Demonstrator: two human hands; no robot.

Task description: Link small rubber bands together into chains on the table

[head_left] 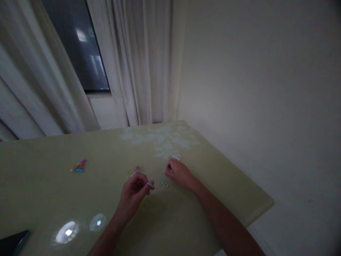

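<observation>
My left hand point(133, 190) is above the table, closed in a pinch on a small pale ring point(150, 184) that looks like a little hair tie. Just behind it lies a group of yellow, pink and whitish rings point(131, 171), partly covered by the hand. My right hand point(179, 173) is lowered to the tabletop with fingers pinched together; what they hold is too small to make out. White rings point(176, 156) lie right beyond its knuckles. Between the two hands is a small group of pale bluish and greenish rings point(164, 184).
A pile of brightly coloured small pieces point(78, 166) sits at the left on the yellow-green table point(106, 153). A dark flat object point(13, 241) shows at the lower left corner. Light reflections shine on the tabletop. A wall borders the right side; curtains point(138, 64) hang behind.
</observation>
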